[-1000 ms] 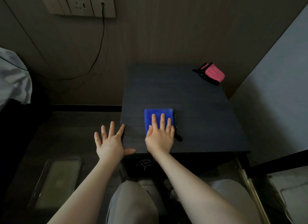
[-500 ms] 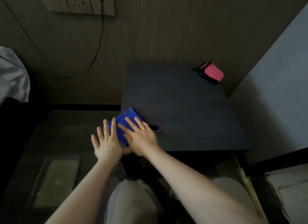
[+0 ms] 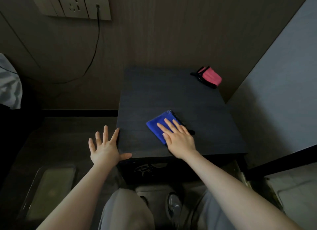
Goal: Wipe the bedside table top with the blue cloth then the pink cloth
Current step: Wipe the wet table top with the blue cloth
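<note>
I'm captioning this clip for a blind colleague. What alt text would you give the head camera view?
A person's right hand presses flat on a folded blue cloth near the front of a dark wooden bedside table top. Their open left hand rests at the table's front left corner. A folded pink cloth lies at the back right corner.

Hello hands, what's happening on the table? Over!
Right hand flat on blue cloth. Left hand spread at table edge. Pink cloth waiting, far corner.

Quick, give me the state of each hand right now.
Left hand: open, fingers spread, at the bedside table's near left corner, holding nothing.
Right hand: open, straight fingers pressing the blue cloth flat on the top.
</note>
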